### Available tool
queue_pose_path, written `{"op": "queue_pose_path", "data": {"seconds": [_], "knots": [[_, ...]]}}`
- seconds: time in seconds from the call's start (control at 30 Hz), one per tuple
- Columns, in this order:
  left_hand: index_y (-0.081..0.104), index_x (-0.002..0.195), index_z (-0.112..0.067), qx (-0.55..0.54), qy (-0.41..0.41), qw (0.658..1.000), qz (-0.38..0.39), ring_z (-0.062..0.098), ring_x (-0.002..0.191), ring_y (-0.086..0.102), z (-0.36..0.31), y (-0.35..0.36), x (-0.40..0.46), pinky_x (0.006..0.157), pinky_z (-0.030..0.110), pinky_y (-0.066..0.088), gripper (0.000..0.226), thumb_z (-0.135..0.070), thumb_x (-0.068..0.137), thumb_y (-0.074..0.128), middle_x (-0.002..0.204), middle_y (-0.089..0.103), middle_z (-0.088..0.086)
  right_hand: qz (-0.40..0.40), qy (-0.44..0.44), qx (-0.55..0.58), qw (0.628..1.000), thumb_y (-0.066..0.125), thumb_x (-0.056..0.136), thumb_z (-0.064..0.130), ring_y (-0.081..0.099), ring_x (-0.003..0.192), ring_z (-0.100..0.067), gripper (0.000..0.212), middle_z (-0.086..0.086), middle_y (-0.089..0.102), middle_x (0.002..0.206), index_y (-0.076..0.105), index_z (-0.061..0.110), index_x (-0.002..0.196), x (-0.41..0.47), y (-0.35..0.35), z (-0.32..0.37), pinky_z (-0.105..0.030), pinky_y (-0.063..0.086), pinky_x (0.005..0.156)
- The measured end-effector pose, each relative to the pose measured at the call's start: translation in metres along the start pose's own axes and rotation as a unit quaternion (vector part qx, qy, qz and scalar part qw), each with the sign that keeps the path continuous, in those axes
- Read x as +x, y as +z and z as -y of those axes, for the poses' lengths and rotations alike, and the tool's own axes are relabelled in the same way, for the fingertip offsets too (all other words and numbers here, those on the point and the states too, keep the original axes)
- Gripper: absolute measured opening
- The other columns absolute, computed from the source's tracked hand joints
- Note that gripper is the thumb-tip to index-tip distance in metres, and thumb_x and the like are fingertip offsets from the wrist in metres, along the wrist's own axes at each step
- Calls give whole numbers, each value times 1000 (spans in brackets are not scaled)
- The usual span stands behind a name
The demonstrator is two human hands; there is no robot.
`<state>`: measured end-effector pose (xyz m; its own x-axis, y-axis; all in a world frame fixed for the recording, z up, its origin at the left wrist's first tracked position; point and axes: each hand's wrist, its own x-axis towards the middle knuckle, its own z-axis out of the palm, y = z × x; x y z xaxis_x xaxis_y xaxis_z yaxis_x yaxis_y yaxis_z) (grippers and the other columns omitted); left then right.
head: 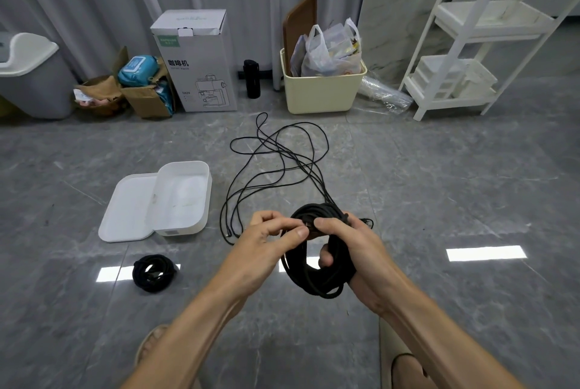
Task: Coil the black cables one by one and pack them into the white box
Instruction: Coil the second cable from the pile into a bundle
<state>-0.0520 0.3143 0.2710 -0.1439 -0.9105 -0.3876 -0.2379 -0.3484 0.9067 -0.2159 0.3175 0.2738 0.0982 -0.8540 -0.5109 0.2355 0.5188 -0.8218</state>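
Note:
My right hand (348,244) grips a thick black cable coil (317,278), fingers curled through its middle. My left hand (273,233) pinches the cable's end at the top of that coil, beside my right thumb. Loose black cables (282,156) sprawl in loops on the grey floor beyond my hands, and one strand runs into the held coil. A finished black coil (153,272) lies on the floor at lower left. The open white box (185,197) stands left of centre, its inside bare, with its lid (128,209) flat beside it.
Along the wall stand a grey bin (31,74), brown paper bags (141,90), a white coffee-machine carton (196,59), a black bottle (251,78), a cream tub with plastic bags (321,87) and a white shelf rack (464,52). My feet show at the bottom edge.

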Motion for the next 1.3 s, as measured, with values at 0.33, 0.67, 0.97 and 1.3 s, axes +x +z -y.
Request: {"op": "queue_pose_path", "data": {"seconds": [0.33, 0.67, 0.97, 1.3], "knots": [[56, 104, -40, 13, 67, 994, -86, -3, 106, 51, -2, 4, 3, 85, 11, 42, 30, -44, 80, 72, 116, 47, -14, 32, 21, 83, 996, 63, 93, 14, 51, 50, -13, 25, -10, 71, 90, 62, -1, 113, -3, 4, 2, -32, 44, 57], [61, 121, -34, -61, 50, 997, -20, 12, 68, 67, -2, 11, -2, 71, 26, 55, 47, -56, 79, 57, 88, 71, -17, 72, 99, 130, 984, 64, 86, 54, 62, 61, -21, 50, -7, 59, 68, 70, 9, 107, 0, 1, 6, -31, 55, 63], [74, 106, -38, -197, 30, 980, 16, 11, 70, 63, -10, 16, -5, 67, 24, 53, 29, -38, 78, 68, 84, 71, 0, 64, 147, 217, 963, 66, 78, 51, 41, 43, -13, 45, 2, 35, 46, 55, 11, 61, -1, 0, 7, -26, 42, 56], [62, 67, -8, -341, -126, 925, 110, 17, 54, 51, -13, 13, -6, 60, 33, 54, 19, -16, 70, 79, 64, 50, 6, -2, 158, 152, 976, 72, 71, 63, 27, 31, -8, 57, 6, 25, 40, 48, 13, 57, 4, 3, 2, -23, 39, 40]]}}
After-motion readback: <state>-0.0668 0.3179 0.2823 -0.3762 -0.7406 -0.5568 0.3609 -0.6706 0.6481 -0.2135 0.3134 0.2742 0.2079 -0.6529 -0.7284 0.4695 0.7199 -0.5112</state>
